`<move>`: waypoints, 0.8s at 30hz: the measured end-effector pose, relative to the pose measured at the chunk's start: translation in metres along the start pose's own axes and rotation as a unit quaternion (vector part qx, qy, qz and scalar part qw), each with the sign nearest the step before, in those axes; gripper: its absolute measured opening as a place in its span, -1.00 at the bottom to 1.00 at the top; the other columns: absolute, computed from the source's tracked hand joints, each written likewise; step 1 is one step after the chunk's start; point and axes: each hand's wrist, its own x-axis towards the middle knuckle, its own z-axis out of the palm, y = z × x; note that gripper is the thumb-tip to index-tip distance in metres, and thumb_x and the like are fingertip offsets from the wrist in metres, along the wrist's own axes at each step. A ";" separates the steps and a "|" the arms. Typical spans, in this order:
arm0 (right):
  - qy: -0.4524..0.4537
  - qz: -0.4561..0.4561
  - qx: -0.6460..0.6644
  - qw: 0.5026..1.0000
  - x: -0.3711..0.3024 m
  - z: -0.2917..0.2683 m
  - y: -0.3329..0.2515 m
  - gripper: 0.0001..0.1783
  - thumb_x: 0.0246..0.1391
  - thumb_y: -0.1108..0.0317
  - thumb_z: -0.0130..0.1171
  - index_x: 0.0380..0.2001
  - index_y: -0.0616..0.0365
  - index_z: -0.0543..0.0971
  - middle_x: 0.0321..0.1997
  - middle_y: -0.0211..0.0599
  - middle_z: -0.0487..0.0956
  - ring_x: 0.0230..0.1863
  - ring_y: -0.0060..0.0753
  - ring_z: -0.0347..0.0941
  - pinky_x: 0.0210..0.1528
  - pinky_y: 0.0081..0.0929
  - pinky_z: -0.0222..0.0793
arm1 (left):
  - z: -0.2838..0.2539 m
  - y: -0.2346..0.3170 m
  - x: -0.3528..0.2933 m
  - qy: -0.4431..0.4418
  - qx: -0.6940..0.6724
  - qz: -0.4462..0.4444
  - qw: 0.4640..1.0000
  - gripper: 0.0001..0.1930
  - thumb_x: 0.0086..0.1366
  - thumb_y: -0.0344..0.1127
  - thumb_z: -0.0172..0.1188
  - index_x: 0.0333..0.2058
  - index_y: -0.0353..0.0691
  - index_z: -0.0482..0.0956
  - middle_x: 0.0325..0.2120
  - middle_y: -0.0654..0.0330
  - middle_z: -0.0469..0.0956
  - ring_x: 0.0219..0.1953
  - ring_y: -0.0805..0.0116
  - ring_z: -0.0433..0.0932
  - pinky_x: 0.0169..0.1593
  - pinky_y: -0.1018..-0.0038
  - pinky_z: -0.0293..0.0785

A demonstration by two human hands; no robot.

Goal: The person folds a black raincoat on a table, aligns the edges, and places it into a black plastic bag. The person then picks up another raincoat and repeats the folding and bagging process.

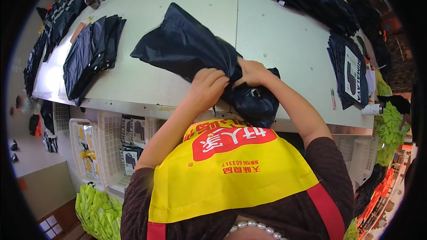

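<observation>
Dark shiny cloth [184, 44], ctr of frame, on white table [275, 26]; long axis runs diag., flared end pointing upper left, bunched end lower right. L hand [208, 89] & R hand [253, 72]: fingers curled, gripping its gathered middle.

Workshop, by look — wide pale tabletop [275, 31]; stacks of dark fabric goods [93, 53] on its left and right; white plastic baskets [108, 144] below its near edge — lime-green bundles [391, 128] past right end.

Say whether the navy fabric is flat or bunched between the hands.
Bunched: the navy fabric gathers into creases between left hand and right hand.
</observation>
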 end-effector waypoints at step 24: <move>0.375 -0.170 0.509 0.756 -0.030 0.036 0.034 -0.58 -0.04 0.40 0.14 -0.06 0.27 0.46 -0.08 -0.11 0.51 -0.09 -0.25 0.45 -0.01 -0.42 0.37 | -0.031 0.054 -0.004 -0.172 -0.091 -0.302 0.933 -0.79 0.04 -0.46 0.02 -0.29 -0.26 0.48 -0.46 -0.13 0.53 -0.38 -0.19 0.49 -0.32 0.10 0.41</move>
